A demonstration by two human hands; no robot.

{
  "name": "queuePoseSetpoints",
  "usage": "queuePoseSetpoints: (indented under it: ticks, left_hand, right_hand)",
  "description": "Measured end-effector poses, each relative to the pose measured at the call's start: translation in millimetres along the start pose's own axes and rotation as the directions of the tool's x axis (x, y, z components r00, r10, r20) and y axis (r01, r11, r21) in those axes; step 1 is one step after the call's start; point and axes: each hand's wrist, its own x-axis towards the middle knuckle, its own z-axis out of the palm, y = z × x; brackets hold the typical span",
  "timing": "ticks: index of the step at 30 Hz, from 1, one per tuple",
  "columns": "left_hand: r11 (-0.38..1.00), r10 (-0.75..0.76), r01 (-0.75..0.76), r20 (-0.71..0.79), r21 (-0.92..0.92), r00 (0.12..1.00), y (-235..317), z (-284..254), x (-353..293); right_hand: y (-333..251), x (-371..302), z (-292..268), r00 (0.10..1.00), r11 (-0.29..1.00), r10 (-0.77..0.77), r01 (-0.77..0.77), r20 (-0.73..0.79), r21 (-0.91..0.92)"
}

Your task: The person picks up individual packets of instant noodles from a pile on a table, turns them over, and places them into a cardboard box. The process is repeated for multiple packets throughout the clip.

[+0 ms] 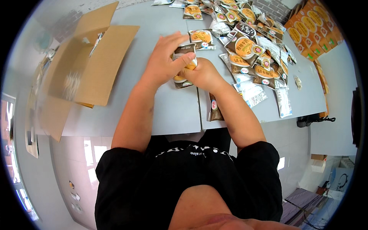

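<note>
My left hand (165, 57) curls around the left side of a few brown-and-white drink pouches (187, 49), its thumb lying across their front; its fingers are slightly blurred. My right hand (203, 74) grips the same pouches from the lower right, and its fingertips are mostly hidden. How many pouches are between the hands I cannot tell. Just beyond them, another pouch (202, 37) with a yellow bowl picture lies on the grey table (153, 111). A brown pouch (214, 109) lies partly under my right forearm.
A large heap of similar pouches (245, 46) covers the table's right and far side. On the left stands an open cardboard box (107, 65), flaps spread, with pouches partly visible inside. Orange printed cartons (314, 28) stand at the far right. A seam runs through the tabletop.
</note>
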Motion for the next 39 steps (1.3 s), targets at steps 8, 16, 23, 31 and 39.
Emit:
queuePoseSetpoints:
  ticks: [8, 16, 23, 31, 39]
  left_hand:
    - [0.846, -0.464, 0.505, 0.231, -0.172, 0.855, 17, -6, 1]
    - [0.556, -0.655, 0.649, 0.208, -0.519, 0.727, 8, -1, 0]
    - [0.774, -0.527, 0.597, 0.306, -0.213, 0.793, 3, -6, 2]
    - [0.465, -0.731, 0.643, 0.146, -0.609, 0.667, -4, 11, 0]
    - [0.318, -0.876, 0.375, -0.118, -0.871, 0.468, -23, 2, 6]
  right_hand:
    - [-7, -4, -1, 0.999, 0.96, 0.002, 0.013, 0.053, -0.28]
    - [-14, -6, 1, 0.992, 0.987, 0.05, -0.03, 0.117, -0.16]
    - [-19, -8, 0, 0.989, 0.98, 0.085, -0.061, 0.124, -0.189]
    - [-16, -1, 1, 0.98, 0.991, 0.092, -0.074, 0.174, -0.109]
    - [0, 8, -17, 0.996, 0.9, 0.004, -0.041, 0.084, 0.434]
